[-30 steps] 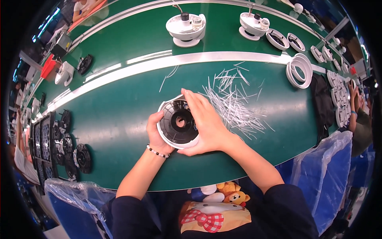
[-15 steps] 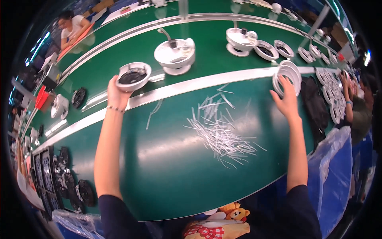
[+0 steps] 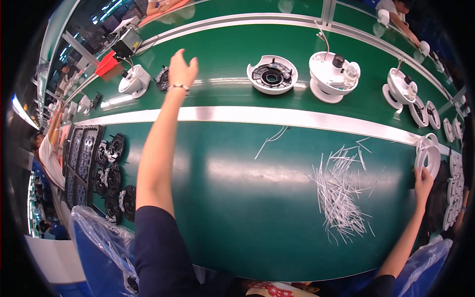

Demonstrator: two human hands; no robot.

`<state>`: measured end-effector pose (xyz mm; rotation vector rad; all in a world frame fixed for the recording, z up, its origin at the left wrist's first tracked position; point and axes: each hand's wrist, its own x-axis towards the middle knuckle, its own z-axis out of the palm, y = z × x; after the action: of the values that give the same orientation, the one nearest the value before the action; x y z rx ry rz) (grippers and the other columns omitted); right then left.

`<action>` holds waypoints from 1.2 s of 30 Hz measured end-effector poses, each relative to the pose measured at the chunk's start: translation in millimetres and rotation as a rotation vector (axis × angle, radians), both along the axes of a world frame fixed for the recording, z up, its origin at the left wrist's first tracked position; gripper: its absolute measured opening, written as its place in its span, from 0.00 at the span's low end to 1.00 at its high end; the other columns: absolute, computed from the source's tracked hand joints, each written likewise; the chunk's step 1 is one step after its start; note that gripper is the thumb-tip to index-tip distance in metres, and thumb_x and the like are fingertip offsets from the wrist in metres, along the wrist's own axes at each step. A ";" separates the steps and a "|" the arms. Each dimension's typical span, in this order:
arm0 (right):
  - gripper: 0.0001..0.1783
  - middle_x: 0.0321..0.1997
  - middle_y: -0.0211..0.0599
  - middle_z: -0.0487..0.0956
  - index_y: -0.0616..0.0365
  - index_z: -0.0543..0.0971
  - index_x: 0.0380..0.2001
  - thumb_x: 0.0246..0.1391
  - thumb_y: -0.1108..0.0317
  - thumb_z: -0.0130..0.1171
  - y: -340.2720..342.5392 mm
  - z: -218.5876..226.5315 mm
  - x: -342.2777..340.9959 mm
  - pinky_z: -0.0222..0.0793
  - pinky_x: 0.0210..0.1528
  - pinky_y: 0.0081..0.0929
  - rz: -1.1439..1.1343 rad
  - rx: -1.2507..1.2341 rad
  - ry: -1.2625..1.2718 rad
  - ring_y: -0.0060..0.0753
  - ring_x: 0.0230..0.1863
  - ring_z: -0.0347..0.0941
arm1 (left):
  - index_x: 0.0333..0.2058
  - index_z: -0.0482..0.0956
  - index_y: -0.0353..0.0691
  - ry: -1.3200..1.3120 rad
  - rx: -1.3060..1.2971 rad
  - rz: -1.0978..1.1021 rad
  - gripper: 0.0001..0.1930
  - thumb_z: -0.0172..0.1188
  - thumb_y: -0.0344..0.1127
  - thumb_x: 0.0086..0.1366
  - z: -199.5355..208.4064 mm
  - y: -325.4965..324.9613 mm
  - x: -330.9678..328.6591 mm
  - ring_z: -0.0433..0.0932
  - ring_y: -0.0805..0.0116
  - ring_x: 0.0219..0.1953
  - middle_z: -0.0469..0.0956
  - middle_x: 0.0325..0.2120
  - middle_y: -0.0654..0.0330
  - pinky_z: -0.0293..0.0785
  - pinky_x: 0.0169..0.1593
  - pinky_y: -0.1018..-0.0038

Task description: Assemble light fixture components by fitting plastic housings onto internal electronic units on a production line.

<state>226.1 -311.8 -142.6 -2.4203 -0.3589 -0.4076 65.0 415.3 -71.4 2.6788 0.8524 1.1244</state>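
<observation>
Left hand (image 3: 182, 72), spread and now freed, has released the white bowl (image 3: 272, 90); right hand (image 3: 424, 185) grasps a white ring (image 3: 436, 159).

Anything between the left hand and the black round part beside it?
Nothing visible: the left hand borders the black round part in this view, though contact is unclear. The white unit stands left of the part, not between.

Loose wht strips (image 3: 341, 195) heaped R of ctr on grn bench (image 3: 247, 208), a few strays nr wht rail (image 3: 257, 115) behind. Red bin (image 3: 107, 64) upper L, just beside gry box (image 3: 127, 41). Blu chair (image 3: 101, 265) lower L w/ clear plastic over it; similar wrap (image 3: 429, 262) lower R. Co-worker (image 3: 51, 161) far L, wht top; another person (image 3: 402, 24) top R.
</observation>
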 end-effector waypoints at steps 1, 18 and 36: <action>0.12 0.24 0.30 0.73 0.69 0.72 0.32 0.49 0.68 0.52 -17.9 -8.0 9.6 0.59 0.27 0.16 -0.002 0.062 0.101 0.16 0.25 0.64 | 0.48 0.60 0.36 0.068 0.059 -0.065 0.28 0.54 0.39 0.49 -5.5 27.8 -12.9 0.62 0.55 0.50 0.63 0.47 0.48 0.60 0.51 0.61; 0.10 0.29 0.49 0.76 0.71 0.74 0.31 0.45 0.76 0.47 199.9 148.0 -218.1 0.70 0.33 0.31 0.563 -0.174 -0.659 0.44 0.28 0.74 | 0.29 0.75 0.35 0.836 0.091 -0.049 0.18 0.59 0.45 0.46 54.8 -106.2 -73.3 0.73 0.50 0.35 0.73 0.30 0.45 0.70 0.40 0.65; 0.59 0.62 0.49 0.40 0.56 0.51 0.56 0.16 0.54 0.70 313.4 84.2 -285.3 0.32 0.58 0.57 1.062 -0.431 0.090 0.57 0.62 0.31 | 0.27 0.72 0.30 1.106 -0.423 -0.354 0.23 0.60 0.50 0.46 40.7 -113.2 -151.1 0.73 0.68 0.19 0.73 0.19 0.55 0.71 0.21 0.75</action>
<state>-59.2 1.5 -58.4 -2.2144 -1.6959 0.2835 -86.1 302.2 -30.7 2.7418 0.5371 -0.6388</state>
